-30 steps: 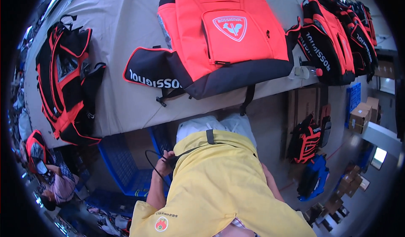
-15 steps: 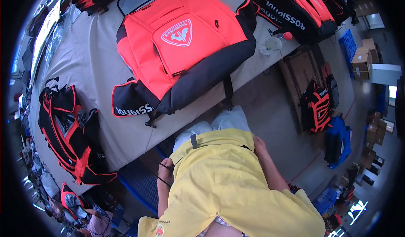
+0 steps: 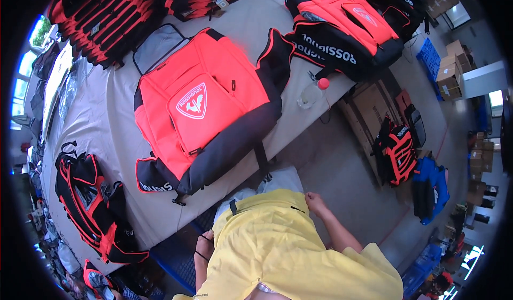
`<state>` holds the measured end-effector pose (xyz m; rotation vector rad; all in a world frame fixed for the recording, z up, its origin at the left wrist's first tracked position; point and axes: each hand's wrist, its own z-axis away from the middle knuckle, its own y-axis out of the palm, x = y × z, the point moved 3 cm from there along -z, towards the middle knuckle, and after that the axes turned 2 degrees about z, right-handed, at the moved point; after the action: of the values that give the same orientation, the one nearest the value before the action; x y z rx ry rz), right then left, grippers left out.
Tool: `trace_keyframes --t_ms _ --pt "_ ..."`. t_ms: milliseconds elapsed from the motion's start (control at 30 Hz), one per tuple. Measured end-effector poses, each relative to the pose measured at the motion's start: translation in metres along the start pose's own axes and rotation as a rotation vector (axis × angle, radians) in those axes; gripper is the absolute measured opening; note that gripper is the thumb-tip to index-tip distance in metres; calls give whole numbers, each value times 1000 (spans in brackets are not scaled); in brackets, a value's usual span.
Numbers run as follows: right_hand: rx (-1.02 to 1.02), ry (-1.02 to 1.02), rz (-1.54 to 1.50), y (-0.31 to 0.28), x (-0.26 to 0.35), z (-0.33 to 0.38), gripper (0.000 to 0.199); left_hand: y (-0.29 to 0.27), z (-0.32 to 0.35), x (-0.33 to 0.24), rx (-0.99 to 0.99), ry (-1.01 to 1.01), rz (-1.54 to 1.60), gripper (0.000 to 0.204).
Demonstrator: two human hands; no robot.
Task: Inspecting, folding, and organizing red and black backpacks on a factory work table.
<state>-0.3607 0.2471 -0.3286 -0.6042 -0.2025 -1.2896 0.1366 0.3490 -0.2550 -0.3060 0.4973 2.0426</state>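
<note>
My left hand (image 3: 203, 245) is down at the left side of my yellow shirt (image 3: 262, 230), fingers curled in against it. A thin black cord (image 3: 202, 256) runs across that hand and wrist; what the fingers hold is hidden. On the other side, my right hand (image 3: 316, 202) is closed at the shirt's lower edge, the cloth between its fingers. In front of me a large red and black backpack (image 3: 214, 97) lies on the table, its front pocket and shield emblem facing up. Neither hand touches it. One black strap (image 3: 261, 161) hangs over the near table edge.
A black and red bag (image 3: 93, 209) lies at the table's left end. Stacked bags (image 3: 107, 17) fill the far left, more backpacks (image 3: 347, 27) the far right. A clear bottle (image 3: 310, 95) with a red cap stands near the edge. Cardboard boxes (image 3: 451, 75) are on the right.
The view has shifted, so the table and bags sit lower and more of the far stacks shows. My right hand stays at the shirt edge, its elbow now further out.
</note>
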Motion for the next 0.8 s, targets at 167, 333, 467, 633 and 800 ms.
trace_keyframes --t_ms 167,333,467,633,800 --pt "2 -149 176 -35 25 -35 34 50 5 4 -85 29 -88 41" --pt "-91 -171 65 -80 48 -83 32 41 0 30 -351 16 -785 39" --pt "-332 -513 -51 -119 112 -116 34 7 43 22 -693 7 -1004 34" --pt "-455 -798 -119 -121 240 -125 92 19 94 -71 -1232 418 -1001 23" --pt "-522 -1016 -43 -107 285 -171 102 161 72 -217 -1028 1144 -1078 8"
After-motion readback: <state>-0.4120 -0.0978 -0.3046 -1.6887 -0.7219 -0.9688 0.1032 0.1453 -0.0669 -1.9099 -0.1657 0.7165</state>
